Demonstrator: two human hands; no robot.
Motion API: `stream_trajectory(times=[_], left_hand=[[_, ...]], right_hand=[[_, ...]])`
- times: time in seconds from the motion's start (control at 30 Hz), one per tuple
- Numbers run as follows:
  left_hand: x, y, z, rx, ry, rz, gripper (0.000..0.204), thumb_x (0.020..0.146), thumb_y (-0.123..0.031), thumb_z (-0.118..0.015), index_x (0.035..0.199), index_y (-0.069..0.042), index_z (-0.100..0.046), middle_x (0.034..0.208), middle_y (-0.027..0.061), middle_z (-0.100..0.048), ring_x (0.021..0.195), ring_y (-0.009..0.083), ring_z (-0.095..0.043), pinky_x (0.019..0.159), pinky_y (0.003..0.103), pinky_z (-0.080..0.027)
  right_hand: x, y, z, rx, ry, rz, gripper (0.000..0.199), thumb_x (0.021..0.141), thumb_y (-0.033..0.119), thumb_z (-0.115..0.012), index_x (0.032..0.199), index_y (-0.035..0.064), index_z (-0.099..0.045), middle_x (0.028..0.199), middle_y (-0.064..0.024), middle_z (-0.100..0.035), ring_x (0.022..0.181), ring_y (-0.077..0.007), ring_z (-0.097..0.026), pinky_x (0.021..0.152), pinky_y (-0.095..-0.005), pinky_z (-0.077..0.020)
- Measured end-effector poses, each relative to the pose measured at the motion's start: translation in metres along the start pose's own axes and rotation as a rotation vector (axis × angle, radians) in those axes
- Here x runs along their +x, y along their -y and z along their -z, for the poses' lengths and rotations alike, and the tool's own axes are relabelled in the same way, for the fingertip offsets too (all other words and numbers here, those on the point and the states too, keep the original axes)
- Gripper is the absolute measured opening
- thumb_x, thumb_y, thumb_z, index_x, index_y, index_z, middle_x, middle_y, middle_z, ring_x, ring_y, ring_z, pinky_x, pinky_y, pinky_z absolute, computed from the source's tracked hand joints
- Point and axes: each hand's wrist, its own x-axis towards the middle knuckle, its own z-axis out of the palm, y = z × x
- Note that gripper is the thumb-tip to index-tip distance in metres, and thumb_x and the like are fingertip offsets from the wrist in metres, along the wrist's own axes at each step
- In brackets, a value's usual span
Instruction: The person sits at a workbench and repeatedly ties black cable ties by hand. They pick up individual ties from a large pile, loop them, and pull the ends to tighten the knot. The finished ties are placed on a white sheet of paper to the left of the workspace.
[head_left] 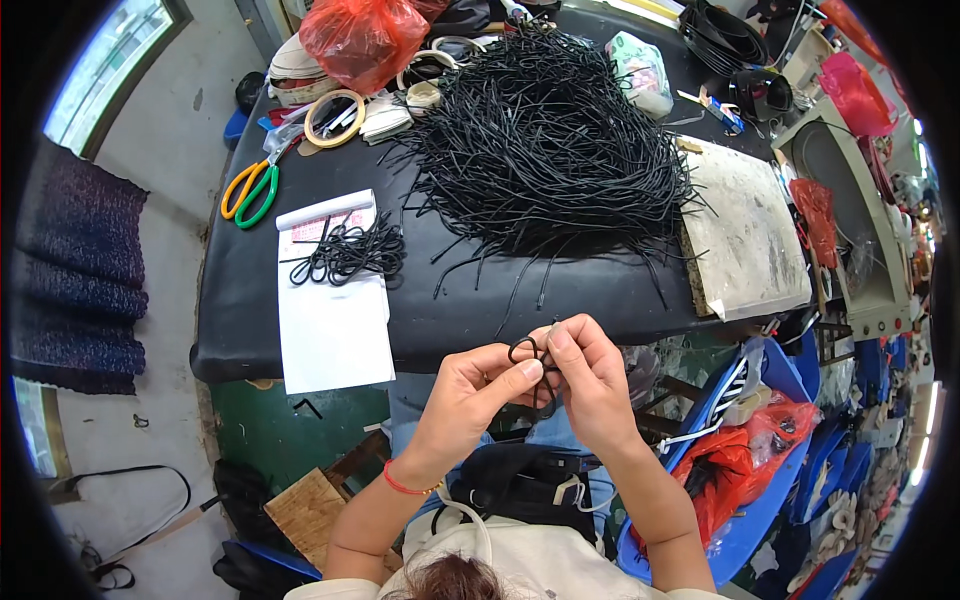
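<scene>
Head view: at the table's point(445, 325) near edge, the left hand point(480, 388) and right hand point(592, 378) pinch a looped black cord point(538, 352). Probably light, limp and slightly slick, it seems best gripped where its strands cross. Further looped cords point(352, 252) lie on white paper point(335, 340) toward the left edge; a heap of loose cords point(550, 150) spreads toward the far edge.

Pale wall point(185, 190), bright window point(105, 70), green floor point(245, 415), black-topped table point(240, 310)
</scene>
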Motion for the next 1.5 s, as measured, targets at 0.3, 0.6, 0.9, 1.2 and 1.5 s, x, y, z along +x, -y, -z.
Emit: stream_trajectory(times=[0.3,0.6,0.9,1.2,1.5], left_hand=[[-0.002,0.002,-0.005,-0.001,-0.038,-0.015,0.018,0.089,-0.011,-0.055,0.093,0.004,-0.062,0.082,0.0072,-0.064,0.072,0.0104,-0.06,0.07,0.024,-0.051],[-0.003,0.014,-0.012,0.097,-0.126,-0.101,0.016,0.087,-0.008,-0.056,0.096,0.004,-0.062,0.083,0.0076,-0.064,0.071,0.011,-0.06,0.068,0.025,-0.051],[-0.002,0.02,-0.016,-0.043,-0.122,-0.126,0.015,0.088,-0.006,-0.056,0.099,0.004,-0.06,0.083,0.0046,-0.062,0.073,0.0073,-0.057,0.068,0.021,-0.047],[0.006,0.028,-0.01,-0.196,-0.236,-0.213,0.02,0.085,-0.007,-0.061,0.103,0.001,-0.06,0.088,0.0045,-0.063,0.078,0.0086,-0.059,0.073,0.023,-0.049],[0.001,0.015,-0.002,0.367,-0.171,-0.101,0.017,0.087,-0.013,-0.06,0.092,0.003,-0.063,0.077,0.0065,-0.065,0.07,0.0092,-0.061,0.065,0.022,-0.05]], right_hand=[[-0.001,0.0,0.001,0.123,-0.049,-0.159,0.02,0.094,0.023,-0.047,0.087,0.0052,-0.052,0.081,-0.0021,-0.058,0.061,-0.0008,-0.047,0.052,-0.0162,-0.0413],[-0.002,0.001,-0.008,-0.108,-0.136,-0.012,0.022,0.095,0.025,-0.046,0.085,0.0054,-0.05,0.071,-0.0005,-0.057,0.053,-0.0015,-0.045,0.047,-0.0171,-0.0375],[0.002,0.006,0.002,0.077,-0.082,-0.16,0.023,0.095,0.027,-0.046,0.088,0.0057,-0.051,0.077,-0.0022,-0.058,0.059,-0.0024,-0.048,0.05,-0.0172,-0.0395],[-0.01,0.001,0.011,-0.17,-0.049,-0.064,0.026,0.093,0.025,-0.05,0.102,0.0011,-0.054,0.086,-0.0023,-0.059,0.079,-0.0055,-0.054,0.067,-0.0196,-0.0419],[0.0,0.006,0.016,-0.246,-0.052,-0.008,0.021,0.087,0.021,-0.061,0.08,0.0016,-0.059,0.066,0.0029,-0.053,0.06,-0.0017,-0.045,0.053,-0.0172,-0.035]])
